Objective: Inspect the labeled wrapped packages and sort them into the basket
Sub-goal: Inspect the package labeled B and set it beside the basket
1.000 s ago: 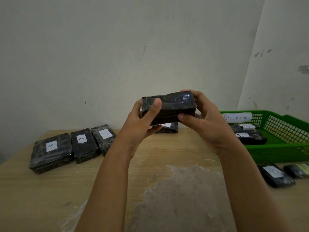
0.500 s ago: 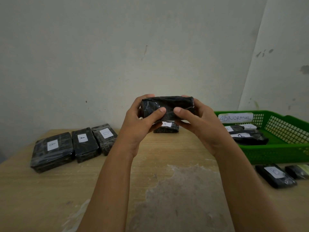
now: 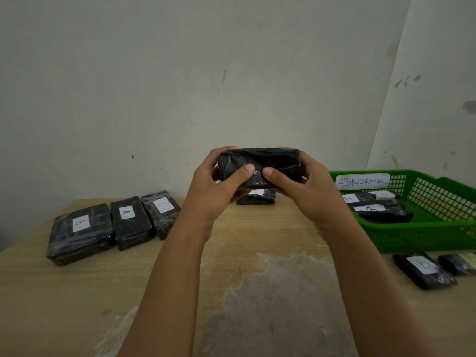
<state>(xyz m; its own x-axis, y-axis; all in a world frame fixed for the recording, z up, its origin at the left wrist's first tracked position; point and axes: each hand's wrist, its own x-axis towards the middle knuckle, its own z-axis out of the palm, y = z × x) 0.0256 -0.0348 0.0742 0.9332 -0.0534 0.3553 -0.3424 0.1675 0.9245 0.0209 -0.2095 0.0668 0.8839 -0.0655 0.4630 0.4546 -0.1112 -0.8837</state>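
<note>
I hold a black wrapped package point(image 3: 268, 161) up in front of the wall with both hands. My left hand point(image 3: 213, 189) grips its left end and my right hand point(image 3: 306, 186) its right end, thumbs meeting on the near face. Its label is not visible. A green basket point(image 3: 438, 235) marked "ABNORMAL" stands at the right and holds several labeled black packages point(image 3: 381, 212). Three labeled packages point(image 3: 79, 233) lie in a row at the left. Another package point(image 3: 255, 198) lies behind my hands, partly hidden.
Two more dark packages point(image 3: 422, 270) lie on the wooden table point(image 3: 257, 305) in front of the basket at the right edge. The wall stands close behind the table. A worn grey patch marks the table's middle.
The package has been turned in my hands and lowered slightly; my thumbs have come together on its near face.
</note>
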